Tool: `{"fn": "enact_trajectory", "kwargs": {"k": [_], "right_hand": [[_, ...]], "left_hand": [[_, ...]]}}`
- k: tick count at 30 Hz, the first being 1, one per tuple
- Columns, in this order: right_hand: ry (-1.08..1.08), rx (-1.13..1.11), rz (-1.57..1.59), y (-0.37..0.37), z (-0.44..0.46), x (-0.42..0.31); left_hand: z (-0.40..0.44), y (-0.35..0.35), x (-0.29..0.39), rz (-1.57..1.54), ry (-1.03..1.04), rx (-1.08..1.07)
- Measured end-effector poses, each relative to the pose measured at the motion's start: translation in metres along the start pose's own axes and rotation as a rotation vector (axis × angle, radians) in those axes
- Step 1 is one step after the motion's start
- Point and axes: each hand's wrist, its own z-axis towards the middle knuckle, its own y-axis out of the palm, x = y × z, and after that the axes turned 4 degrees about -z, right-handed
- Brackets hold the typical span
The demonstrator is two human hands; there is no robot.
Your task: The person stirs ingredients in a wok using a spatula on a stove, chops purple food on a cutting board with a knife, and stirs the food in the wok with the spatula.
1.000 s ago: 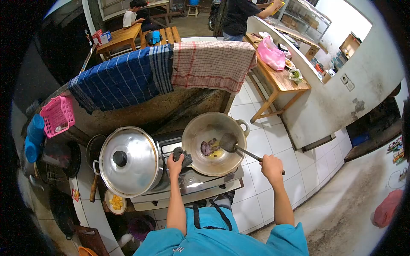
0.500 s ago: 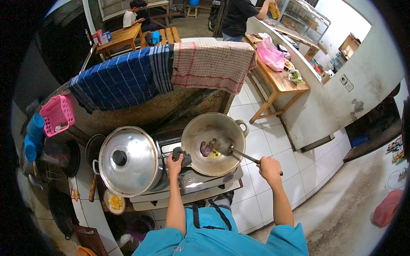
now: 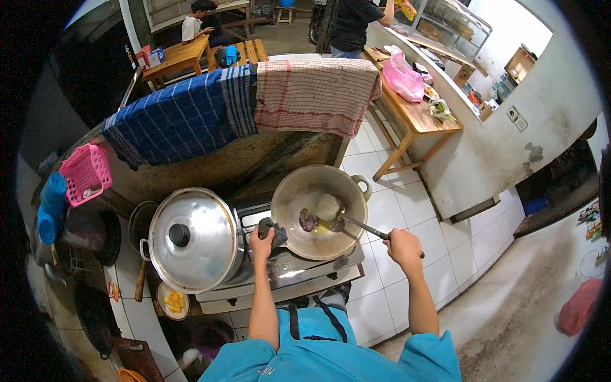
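Note:
A wide metal wok [image 3: 289,197] sits on the right side of the gas stove [image 3: 286,270]. My left hand [image 3: 261,244] is closed on a dark cloth [image 3: 274,233] at the wok's left edge, where the handle is hidden. The fingers of my right hand [image 3: 404,247] wrap round the handle of a ladle [image 3: 328,207], whose bowl is inside the wok. Dark purplish food [image 3: 308,219] lies in the wok beside a little yellow oil [image 3: 324,228]. Left of the wok stands a large pot with a shiny lid [image 3: 197,235].
Blue [image 3: 178,114] and checked [image 3: 315,92] cloths hang over the low wall behind the stove. A bowl of yellow pieces [image 3: 174,300] stands at lower left. A wooden table [image 3: 417,118] holds a pink bag [image 3: 402,77]. Two people [image 3: 351,28] [image 3: 193,27] are farther back.
The ladle's bowl has shifted and turned within the wok, and the purplish food is bunched more to the left. The standing person's arm and yellow packet have moved.

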Motion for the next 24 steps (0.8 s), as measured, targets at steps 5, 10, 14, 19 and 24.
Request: {"fn": "enact_trajectory", "kwargs": {"k": [5,10,14,19,24], "right_hand": [[0.014,0.007,-0.048,0.007,0.0,-0.005],[0.044,0.076,0.025,0.006,-0.004,0.003],[0.032,0.102,-0.061,0.012,-0.003,-0.002],[0.019,0.069,0.017,0.008,-0.008,-0.007],[0.046,0.058,-0.007,0.013,-0.009,-0.011]], "left_hand": [[0.01,0.003,-0.023,-0.035,0.062,-0.026],[0.002,0.003,-0.007,-0.041,0.078,0.023],[0.002,0.002,-0.006,-0.016,0.057,0.006],[-0.004,0.001,0.006,0.022,0.105,0.063],[0.002,0.004,-0.009,-0.094,0.089,0.033]]}}
